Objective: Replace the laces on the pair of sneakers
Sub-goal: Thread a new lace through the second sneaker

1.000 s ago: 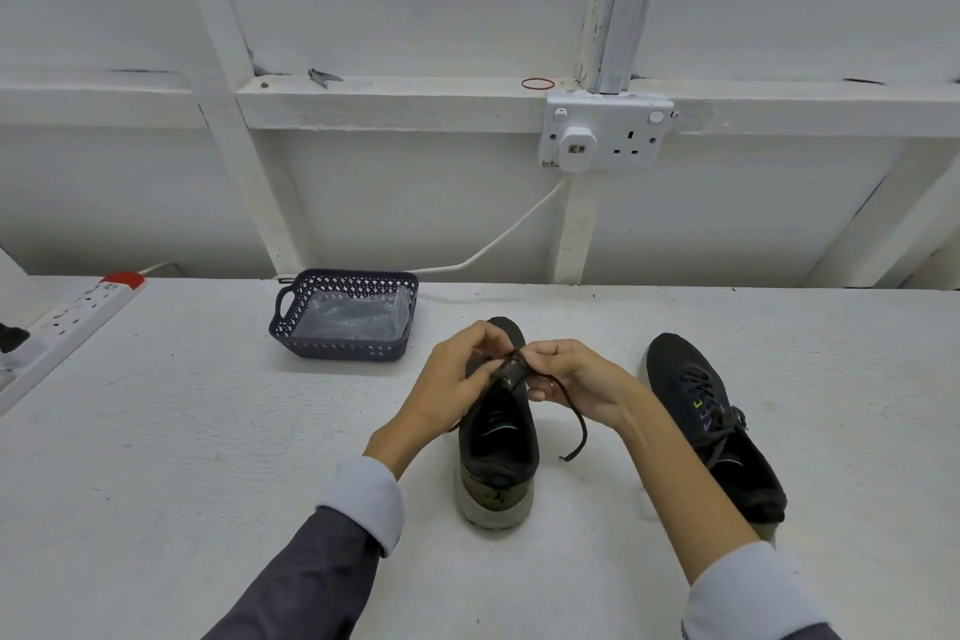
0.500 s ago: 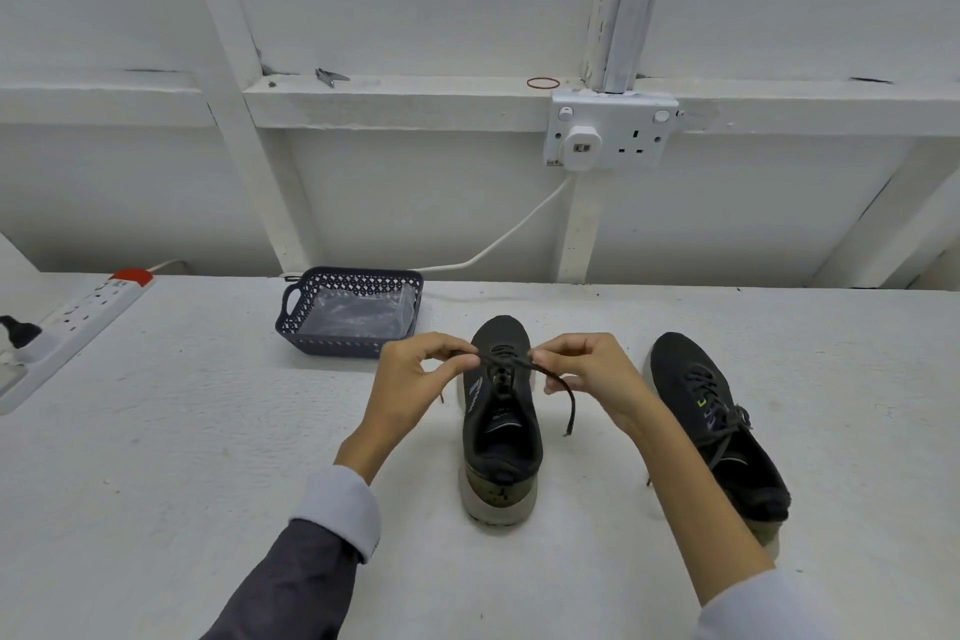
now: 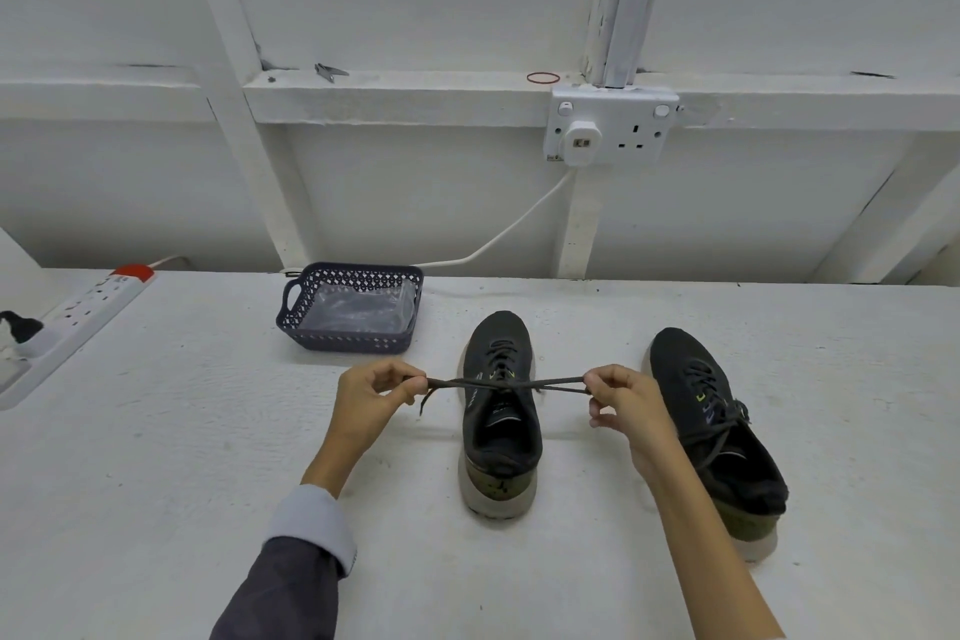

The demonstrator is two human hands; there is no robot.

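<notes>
Two black sneakers with pale soles stand toe-away on the white table. The left sneaker (image 3: 500, 431) is between my hands. Its dark lace (image 3: 550, 384) is crossed over the tongue and stretched taut sideways. My left hand (image 3: 375, 403) pinches the left lace end, whose tip dangles below the fingers. My right hand (image 3: 623, 405) pinches the right lace end. The right sneaker (image 3: 719, 437) stands laced, partly behind my right forearm.
A dark perforated basket (image 3: 351, 308) holding a clear plastic bag sits at the back, left of the sneakers. A white power strip (image 3: 83, 314) lies at the far left. A wall socket (image 3: 610, 126) with a plug and cable is above.
My hands have moved apart, from close together over the tongue to either side of the left sneaker, drawing the lace ends out tight.
</notes>
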